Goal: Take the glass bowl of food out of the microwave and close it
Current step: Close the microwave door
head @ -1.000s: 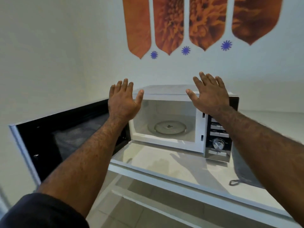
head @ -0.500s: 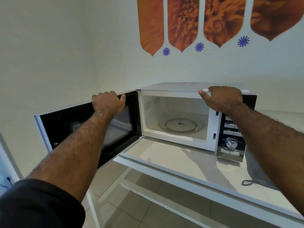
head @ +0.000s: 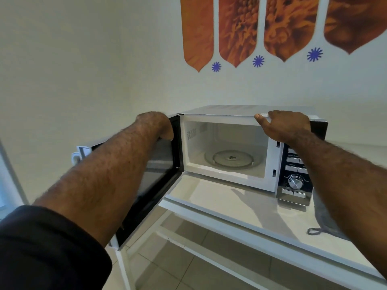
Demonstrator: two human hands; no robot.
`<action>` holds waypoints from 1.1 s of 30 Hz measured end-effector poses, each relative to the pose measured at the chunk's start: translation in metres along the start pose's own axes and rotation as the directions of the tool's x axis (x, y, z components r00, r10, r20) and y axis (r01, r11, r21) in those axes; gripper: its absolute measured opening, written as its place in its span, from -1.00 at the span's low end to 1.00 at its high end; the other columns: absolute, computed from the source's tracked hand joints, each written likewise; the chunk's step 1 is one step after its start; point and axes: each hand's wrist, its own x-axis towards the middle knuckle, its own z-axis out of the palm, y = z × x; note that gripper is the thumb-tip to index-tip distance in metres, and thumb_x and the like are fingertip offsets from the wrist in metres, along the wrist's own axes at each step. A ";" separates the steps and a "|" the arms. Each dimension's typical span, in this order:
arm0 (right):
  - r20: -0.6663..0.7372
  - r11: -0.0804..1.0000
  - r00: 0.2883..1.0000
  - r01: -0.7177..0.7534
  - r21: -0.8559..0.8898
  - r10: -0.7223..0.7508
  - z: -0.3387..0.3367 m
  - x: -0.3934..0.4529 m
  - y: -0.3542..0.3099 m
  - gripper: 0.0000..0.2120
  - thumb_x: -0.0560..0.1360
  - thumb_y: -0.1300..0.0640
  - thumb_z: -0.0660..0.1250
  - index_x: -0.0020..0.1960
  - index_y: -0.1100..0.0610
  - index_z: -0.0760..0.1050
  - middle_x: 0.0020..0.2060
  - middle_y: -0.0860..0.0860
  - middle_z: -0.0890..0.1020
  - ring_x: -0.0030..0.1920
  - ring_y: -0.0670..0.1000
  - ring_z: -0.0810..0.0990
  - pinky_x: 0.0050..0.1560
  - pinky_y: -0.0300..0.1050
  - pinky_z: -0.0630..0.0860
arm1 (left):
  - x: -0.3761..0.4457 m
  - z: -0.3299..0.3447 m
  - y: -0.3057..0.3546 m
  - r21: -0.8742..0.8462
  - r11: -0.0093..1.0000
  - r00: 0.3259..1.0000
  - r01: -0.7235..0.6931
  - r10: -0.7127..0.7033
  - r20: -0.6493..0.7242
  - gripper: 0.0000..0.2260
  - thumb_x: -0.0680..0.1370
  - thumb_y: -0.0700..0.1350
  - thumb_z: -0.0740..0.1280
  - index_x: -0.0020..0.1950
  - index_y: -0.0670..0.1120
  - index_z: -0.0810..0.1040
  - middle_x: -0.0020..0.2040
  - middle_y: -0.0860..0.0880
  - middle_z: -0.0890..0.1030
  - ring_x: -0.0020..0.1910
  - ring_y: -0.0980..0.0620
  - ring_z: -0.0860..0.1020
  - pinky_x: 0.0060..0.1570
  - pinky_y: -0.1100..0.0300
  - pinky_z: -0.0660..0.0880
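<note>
- So here's where we're at: the microwave (head: 226,147) is open and its cavity holds nothing but the glass turntable (head: 232,159). No bowl on it.
- The glass bowl of food isn't anywhere in view. Not inside, not on the white shelf (head: 240,208) in front, so we can't say where it sits. Our guess is the take-it-out part is already done.
- What's left, as we read it, is the closing. The door (head: 159,174) stands swung wide out to the left, dark inner face toward us.
- Our left hand (head: 156,125) is curled over the door's top edge, right near the hinge side. Fingers wrap behind the edge out of sight, so it looks like a closed grip on the door, though we can't see the fingertips.
- Our right hand (head: 282,125) is pressed flat-ish on the front top corner of the microwave, thumb pointing toward the left hand, fingers lying over the top. Looks like bracing, not pinching anything.
- Just below the right hand is the control panel (head: 295,174) with its knob, and further below and to the right of that a grey cloth (head: 322,218) lies on the shelf.
- Next move probably needs the left hand pushing the door round toward the right hand while that one keeps the box from sliding.
- One thing to watch: the right thumb sits close to where the door lands.
</note>
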 end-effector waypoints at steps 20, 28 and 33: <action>0.011 0.999 1.000 -0.019 0.050 0.019 -0.003 -0.002 -0.004 -0.16 0.53 -0.42 -0.24 0.32 0.13 0.50 0.19 0.13 0.63 0.17 0.18 0.58 0.10 0.05 0.49 | -0.036 -0.055 0.054 -0.263 0.917 0.942 -0.300 0.328 0.069 -0.55 0.58 0.25 0.20 0.10 -0.11 0.58 0.23 -0.08 0.57 0.21 -0.08 0.50 0.31 0.03 0.38; -0.012 0.852 0.983 -0.150 0.502 0.181 -0.018 -0.008 -0.006 -0.32 0.62 -0.29 -0.19 0.38 0.13 0.43 0.27 0.14 0.58 0.23 0.18 0.53 0.22 0.08 0.43 | -0.027 -0.043 0.096 -0.109 0.916 0.908 -0.385 0.356 -0.220 -0.55 0.66 0.03 0.09 0.41 -0.24 0.41 0.45 -0.21 0.41 0.38 -0.18 0.40 0.32 0.01 0.32; -0.285 0.478 0.731 -0.064 0.876 0.620 -0.027 -0.022 -0.019 -0.70 0.66 -0.08 0.09 -0.11 0.09 0.41 -0.21 0.01 0.53 -0.18 -0.04 0.48 -0.17 -0.20 0.42 | -0.003 -0.036 0.128 -0.131 0.915 0.906 -0.382 0.344 -0.246 -0.53 0.64 0.01 0.06 0.51 -0.16 0.30 0.50 -0.19 0.34 0.42 -0.18 0.37 0.41 -0.06 0.29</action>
